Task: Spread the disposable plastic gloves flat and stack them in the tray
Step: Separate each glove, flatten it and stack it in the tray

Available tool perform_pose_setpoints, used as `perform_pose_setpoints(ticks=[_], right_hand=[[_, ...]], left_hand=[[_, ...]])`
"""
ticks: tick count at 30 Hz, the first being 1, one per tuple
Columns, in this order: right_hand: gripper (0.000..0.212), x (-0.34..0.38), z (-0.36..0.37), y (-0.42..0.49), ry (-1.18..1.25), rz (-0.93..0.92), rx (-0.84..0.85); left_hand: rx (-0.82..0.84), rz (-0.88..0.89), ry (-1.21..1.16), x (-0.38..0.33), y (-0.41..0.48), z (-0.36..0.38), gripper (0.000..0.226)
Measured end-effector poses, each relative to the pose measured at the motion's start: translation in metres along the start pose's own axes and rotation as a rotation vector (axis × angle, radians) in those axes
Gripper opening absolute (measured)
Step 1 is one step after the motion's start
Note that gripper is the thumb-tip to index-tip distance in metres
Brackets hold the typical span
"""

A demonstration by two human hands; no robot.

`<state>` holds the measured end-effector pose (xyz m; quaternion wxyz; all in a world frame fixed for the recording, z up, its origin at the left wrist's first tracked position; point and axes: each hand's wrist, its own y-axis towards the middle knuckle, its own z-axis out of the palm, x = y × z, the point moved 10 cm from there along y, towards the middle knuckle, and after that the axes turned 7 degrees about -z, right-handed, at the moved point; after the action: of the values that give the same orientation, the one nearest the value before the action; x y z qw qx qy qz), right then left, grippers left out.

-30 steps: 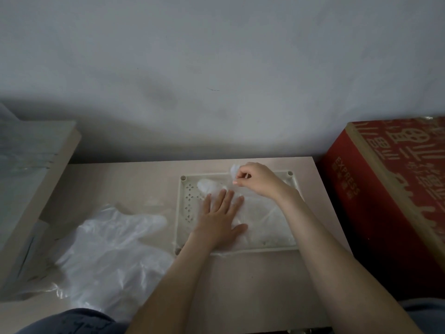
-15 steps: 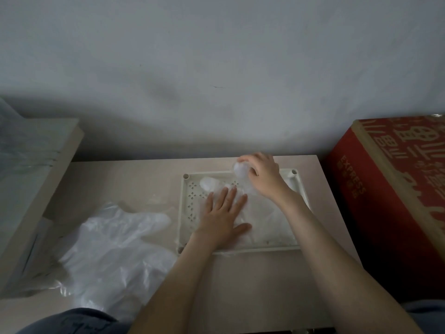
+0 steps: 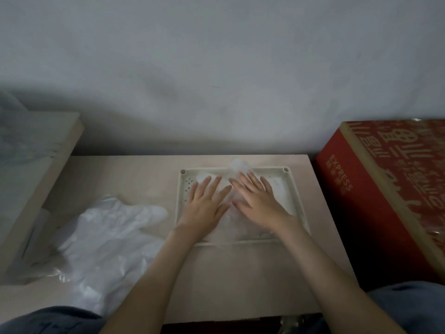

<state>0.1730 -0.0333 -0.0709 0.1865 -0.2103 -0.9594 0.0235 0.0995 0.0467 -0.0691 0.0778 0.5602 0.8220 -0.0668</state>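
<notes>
Hands L [image 3: 204, 208], R [image 3: 260, 204] flat on glove [image 3: 237, 166]

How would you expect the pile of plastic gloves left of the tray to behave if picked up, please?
The pile of gloves would probably flop and sag: its film lies crumpled and translucent. It likely weighs little, so a push may slide or scatter it across the smooth table.

Both arms reach forward; left hand [image 3: 204, 208] and right hand [image 3: 258, 203] lie flat, fingers straight.
</notes>
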Motion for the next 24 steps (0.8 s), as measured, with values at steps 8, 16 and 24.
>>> perform_pose_setpoints(ticks=[8,16,24], right_hand=[[0.050,0.125,0.013,0.025,0.064,-0.254,-0.026],[0.045,0.198,0.059,0.019,0.081,-0.300,0.119],[0.047,0.187,0.051,0.026,0.264,-0.165,0.015]], left_hand=[[-0.105,-0.643,-0.026,0.126,-0.100,-0.058,0.055],[0.139,-0.783,-0.002,0.193,-0.184,-0.026,0.076],[-0.120,-0.790,-0.259,0.202,-0.180,-0.073,0.025]])
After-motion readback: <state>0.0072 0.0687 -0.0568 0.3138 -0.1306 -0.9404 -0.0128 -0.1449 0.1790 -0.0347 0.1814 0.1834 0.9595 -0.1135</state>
